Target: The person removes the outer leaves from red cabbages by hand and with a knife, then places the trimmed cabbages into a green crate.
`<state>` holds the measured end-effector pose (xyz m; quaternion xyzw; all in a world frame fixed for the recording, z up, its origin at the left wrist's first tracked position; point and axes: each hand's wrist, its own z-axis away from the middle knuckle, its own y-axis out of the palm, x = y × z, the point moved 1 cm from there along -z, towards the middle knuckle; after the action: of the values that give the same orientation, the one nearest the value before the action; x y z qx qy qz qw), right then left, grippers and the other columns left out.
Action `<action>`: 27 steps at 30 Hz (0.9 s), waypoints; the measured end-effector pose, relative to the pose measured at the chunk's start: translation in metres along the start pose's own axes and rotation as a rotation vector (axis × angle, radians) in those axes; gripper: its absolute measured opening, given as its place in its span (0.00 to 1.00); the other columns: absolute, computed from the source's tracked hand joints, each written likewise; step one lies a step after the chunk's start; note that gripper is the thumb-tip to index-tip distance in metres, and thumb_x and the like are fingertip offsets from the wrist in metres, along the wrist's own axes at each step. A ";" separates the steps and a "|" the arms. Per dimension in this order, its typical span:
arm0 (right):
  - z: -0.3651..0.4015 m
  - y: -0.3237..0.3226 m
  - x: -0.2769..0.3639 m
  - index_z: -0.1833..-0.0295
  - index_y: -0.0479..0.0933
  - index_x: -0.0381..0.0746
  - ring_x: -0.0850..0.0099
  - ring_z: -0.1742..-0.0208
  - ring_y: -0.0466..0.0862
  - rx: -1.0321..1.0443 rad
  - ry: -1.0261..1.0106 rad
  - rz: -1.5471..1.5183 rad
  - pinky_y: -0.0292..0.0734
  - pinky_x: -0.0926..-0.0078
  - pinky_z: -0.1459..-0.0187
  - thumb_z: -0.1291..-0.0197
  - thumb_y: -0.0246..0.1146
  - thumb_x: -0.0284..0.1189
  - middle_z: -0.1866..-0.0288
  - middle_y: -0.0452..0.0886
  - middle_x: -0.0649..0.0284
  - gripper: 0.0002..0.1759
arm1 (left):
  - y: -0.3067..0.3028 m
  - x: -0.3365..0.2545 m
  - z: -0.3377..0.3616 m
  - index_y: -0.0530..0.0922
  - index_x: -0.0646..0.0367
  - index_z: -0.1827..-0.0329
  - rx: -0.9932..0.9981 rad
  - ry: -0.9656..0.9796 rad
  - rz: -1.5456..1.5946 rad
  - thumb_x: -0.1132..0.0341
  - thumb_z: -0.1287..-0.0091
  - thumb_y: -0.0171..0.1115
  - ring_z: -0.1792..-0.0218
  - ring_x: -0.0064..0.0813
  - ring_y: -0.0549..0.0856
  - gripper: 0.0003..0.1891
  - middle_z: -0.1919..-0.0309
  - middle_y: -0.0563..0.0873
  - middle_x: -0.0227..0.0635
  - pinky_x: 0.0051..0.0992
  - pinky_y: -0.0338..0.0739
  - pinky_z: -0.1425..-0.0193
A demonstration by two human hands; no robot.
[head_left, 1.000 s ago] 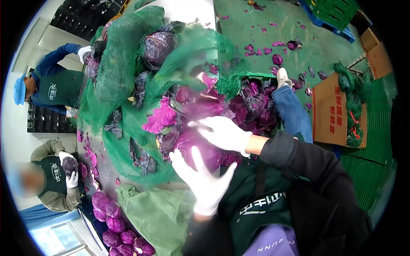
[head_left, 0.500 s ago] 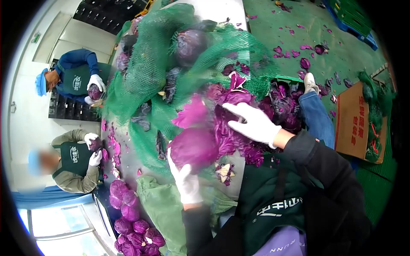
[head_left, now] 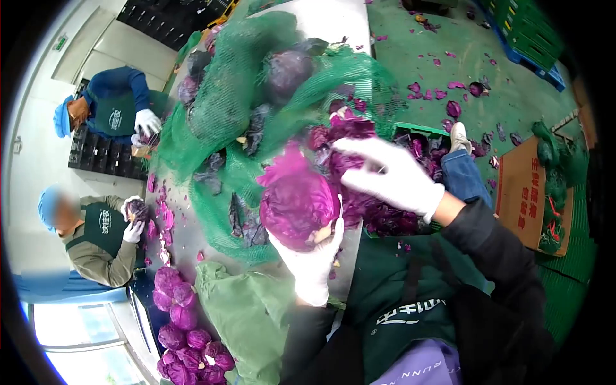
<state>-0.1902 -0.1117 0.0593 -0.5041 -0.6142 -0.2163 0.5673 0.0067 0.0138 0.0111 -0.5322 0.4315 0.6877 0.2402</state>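
A purple cabbage (head_left: 298,208) rests in my gloved left hand (head_left: 310,266), whose fingers are wrapped under and beside it. Its pale cut stem end is turned toward my palm, and a loose outer leaf (head_left: 289,163) stands out behind it. My gloved right hand (head_left: 391,173) is apart from the cabbage, its thumb and fingers spread over a heap of torn purple leaves (head_left: 346,131). No item shows between those fingers. Near that hand, a green crate (head_left: 420,128) holds more dark leaves.
Green netting (head_left: 224,96) with cabbages inside covers much of the metal table. Stripped cabbages (head_left: 186,340) are piled beside a green cloth (head_left: 240,314). Two co-workers (head_left: 115,122) across the table handle cabbages. A cardboard box (head_left: 523,196) stands at right; leaf scraps litter the floor.
My left hand has turned the cabbage and moved slightly right, bringing its stem end into sight. My right hand stays over the leaves, a little nearer my body.
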 end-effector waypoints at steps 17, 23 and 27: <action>0.020 0.053 -0.003 0.35 0.74 0.35 0.85 0.72 0.78 0.170 0.605 -0.592 0.68 0.87 0.78 0.30 0.61 0.34 0.61 0.82 0.67 0.22 | -0.007 -0.039 0.039 0.53 0.51 0.20 0.068 -0.854 1.479 0.39 0.43 0.68 0.29 0.50 0.66 0.52 0.23 0.56 0.48 0.48 0.79 0.48; 0.022 0.098 0.016 0.36 0.75 0.35 0.83 0.69 0.78 0.326 0.555 -0.515 0.72 0.81 0.67 0.30 0.62 0.34 0.61 0.80 0.68 0.21 | -0.046 -0.050 0.057 0.61 0.45 0.23 0.252 -0.603 1.590 0.49 0.37 0.65 0.27 0.42 0.64 0.39 0.20 0.54 0.38 0.48 0.80 0.51; 0.020 0.112 0.014 0.39 0.77 0.34 0.79 0.67 0.78 0.344 0.533 -0.402 0.74 0.78 0.62 0.31 0.62 0.32 0.60 0.81 0.67 0.19 | -0.080 -0.079 0.069 0.62 0.43 0.24 0.218 -0.389 1.456 0.45 0.34 0.60 0.19 0.40 0.52 0.36 0.21 0.58 0.34 0.49 0.75 0.52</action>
<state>-0.1013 -0.0451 0.0325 -0.1966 -0.5590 -0.3407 0.7299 0.0583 0.1234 0.0624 0.0444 0.6889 0.7075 -0.1514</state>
